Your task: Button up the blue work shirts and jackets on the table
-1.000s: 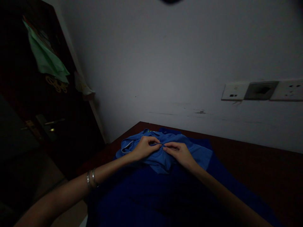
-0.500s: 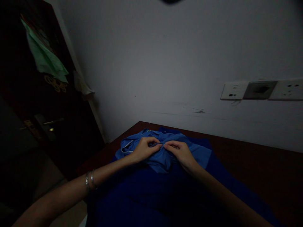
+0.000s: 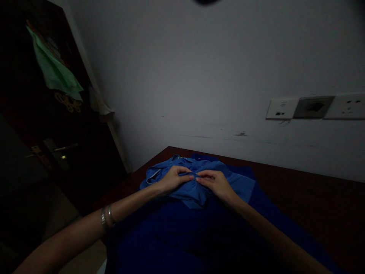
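A soft, light blue cloth garment with a white-edged opening (image 3: pixel 195 196) lies in a crumpled heap near the far corner of a dark red-brown wooden table (image 3: pixel 302 190). A big dark blue cloth (image 3: pixel 154 239) shows under it and spreads toward the person. The left hand (image 3: pixel 174 179) pinches a little fold of the light blue garment between thumb and fingers. The right hand (image 3: pixel 219 185) pinches the same fold from its own side, with the fingertips of both hands almost meeting in the middle.

The garment looks light and floppy, so it should bend and bunch easily. It does not look like something that breaks. It may be a bit slippery, so a small pinch on a fold or along an edge seems the best place to hold it.

The room is very dim. The fingers cover most of the pinched bit, so I can't tell whether it is a seam, a button or just plain cloth. The dark blue cloth is nearly black in the middle, and the bottom of the picture cuts it off.
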A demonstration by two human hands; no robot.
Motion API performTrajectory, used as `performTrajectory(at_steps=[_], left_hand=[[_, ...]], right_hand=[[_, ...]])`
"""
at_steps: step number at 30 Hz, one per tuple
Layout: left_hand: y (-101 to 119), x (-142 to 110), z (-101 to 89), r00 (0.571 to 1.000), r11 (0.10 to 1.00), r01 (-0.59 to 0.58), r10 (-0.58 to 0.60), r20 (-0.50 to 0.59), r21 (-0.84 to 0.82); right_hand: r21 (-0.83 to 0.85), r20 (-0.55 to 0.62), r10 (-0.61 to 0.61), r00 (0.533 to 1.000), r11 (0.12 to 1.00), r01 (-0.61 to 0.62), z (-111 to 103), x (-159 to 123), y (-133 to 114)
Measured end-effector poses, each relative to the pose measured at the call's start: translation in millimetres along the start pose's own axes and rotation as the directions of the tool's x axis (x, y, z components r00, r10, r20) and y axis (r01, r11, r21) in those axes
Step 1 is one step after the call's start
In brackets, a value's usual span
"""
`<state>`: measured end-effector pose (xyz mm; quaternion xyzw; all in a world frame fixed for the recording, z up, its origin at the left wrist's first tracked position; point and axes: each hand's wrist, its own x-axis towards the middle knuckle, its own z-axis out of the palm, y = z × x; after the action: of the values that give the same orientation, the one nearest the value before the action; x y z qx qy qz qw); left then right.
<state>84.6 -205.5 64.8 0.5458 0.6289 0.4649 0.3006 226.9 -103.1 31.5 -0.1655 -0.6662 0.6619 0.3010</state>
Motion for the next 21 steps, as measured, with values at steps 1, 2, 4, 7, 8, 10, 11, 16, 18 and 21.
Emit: performTrajectory(at_steps=[1,2,4,7,8,10,11,16,18,21], left_hand=[[1.7,-0.1,0.3,1.0,0.999,-0.027,0.027,0.001,0.045],[3.1,-0.3,0.6,0.998,0.995,-0.056,0.055,0.005,0.089],[5.1,-0.7,1.2,0.995,0.983,-0.099,0.098,0.016,0.154],[5.4,-1.5,1.8,0.99,0.97,-0.139,0.136,0.029,0.199],[5.3,-1.8,1.9,0.989,0.965,-0.151,0.148,0.03,0.216],[5.4,-2.6,2.2,0.985,0.952,-0.17,0.17,0.022,0.255],[5.7,-3.0,2.3,0.984,0.945,-0.176,0.178,0.018,0.274],[6.9,-5.5,2.5,0.984,0.932,-0.174,0.174,0.028,0.318],[6.5,-6.1,2.6,0.987,0.932,-0.16,0.158,0.034,0.324],[5.0,-6.1,3.8,0.988,0.938,-0.157,0.152,0.04,0.309]], right_hand=[[-0.003,0.011,0.005,1.0,1.0,-0.005,-0.5,0.1,0.0],[-0.006,0.023,0.007,1.0,1.0,-0.007,-1.0,0.1,0.0],[-0.005,0.056,0.001,0.998,1.0,-0.001,-1.5,0.0,-0.2],[0.009,0.112,-0.022,0.993,1.0,0.021,-2.3,0.2,0.4],[0.008,0.122,-0.027,0.992,1.0,0.027,-2.6,0.5,0.8],[-0.002,0.125,-0.039,0.991,0.999,0.039,-3.5,1.0,2.0],[-0.009,0.124,-0.045,0.991,0.999,0.047,-4.0,1.3,2.6],[-0.019,0.155,-0.075,0.985,0.997,0.079,-5.3,1.4,4.6],[-0.024,0.174,-0.079,0.982,0.996,0.085,-5.7,1.0,4.2],[-0.014,0.19,-0.091,0.978,0.995,0.095,-6.6,0.3,2.8]])
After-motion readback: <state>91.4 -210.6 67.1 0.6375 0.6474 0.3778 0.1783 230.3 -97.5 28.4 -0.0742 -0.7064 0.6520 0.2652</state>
